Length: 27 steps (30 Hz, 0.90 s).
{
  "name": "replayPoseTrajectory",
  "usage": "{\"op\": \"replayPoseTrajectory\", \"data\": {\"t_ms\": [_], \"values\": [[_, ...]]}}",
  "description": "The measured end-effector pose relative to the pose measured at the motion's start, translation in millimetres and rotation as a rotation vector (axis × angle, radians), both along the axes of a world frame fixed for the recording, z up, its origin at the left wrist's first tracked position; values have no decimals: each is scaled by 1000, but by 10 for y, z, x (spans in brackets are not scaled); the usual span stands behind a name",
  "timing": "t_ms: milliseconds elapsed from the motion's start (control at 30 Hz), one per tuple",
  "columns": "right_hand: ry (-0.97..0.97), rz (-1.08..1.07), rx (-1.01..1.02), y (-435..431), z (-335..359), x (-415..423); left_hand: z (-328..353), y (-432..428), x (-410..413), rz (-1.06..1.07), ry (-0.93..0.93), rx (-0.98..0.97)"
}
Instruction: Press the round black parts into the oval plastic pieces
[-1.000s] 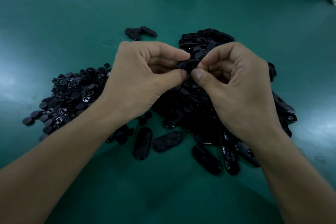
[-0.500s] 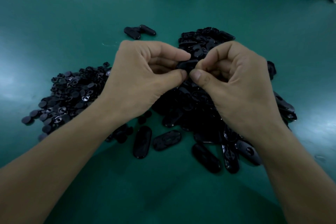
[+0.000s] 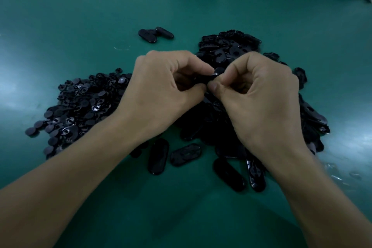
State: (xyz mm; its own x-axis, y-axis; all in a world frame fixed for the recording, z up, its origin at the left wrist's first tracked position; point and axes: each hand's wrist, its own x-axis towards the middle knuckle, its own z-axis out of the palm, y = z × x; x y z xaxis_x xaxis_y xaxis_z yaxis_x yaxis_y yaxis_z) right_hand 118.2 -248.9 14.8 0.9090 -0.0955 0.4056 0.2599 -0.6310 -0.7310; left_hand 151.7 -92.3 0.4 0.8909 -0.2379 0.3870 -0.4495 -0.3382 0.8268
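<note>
At my nine o'clock, the heap of round black parts [image 3: 80, 106] is lying on the counter [image 3: 80, 26]. My left hand [image 3: 169, 90] is pinching the oval plastic piece [image 3: 206, 80] in a narrow grip. The piece's long axis is running nine to three, with its free end pointing at my right hand [image 3: 259, 98]. That grip, equally narrow, is pinching a round part [image 3: 218, 71] onto that end, so I judge the press is going straight down. The oval pile [image 3: 227, 50] is lying at twelve.

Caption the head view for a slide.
Over the oval pieces pile, left hand and right hand pinch one black piece; round parts pile alongside on the green table.
</note>
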Motion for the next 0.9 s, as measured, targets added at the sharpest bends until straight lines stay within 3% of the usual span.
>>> {"op": "replayPoseTrajectory", "data": {"t_ms": [333, 500, 667, 900], "values": [[-50, 31, -9, 35, 6, -22, -2, 1, 34, 72, -55, 26], [-14, 89, -15, -73, -22, 50, 25, -2, 25, -31, 69, -52], [134, 264, 237, -169, -30, 108, 70, 33, 48, -115, 264, -238], [140, 270, 327, -184, -8, 106, 85, 22, 39, -97, 348, -334]]}}
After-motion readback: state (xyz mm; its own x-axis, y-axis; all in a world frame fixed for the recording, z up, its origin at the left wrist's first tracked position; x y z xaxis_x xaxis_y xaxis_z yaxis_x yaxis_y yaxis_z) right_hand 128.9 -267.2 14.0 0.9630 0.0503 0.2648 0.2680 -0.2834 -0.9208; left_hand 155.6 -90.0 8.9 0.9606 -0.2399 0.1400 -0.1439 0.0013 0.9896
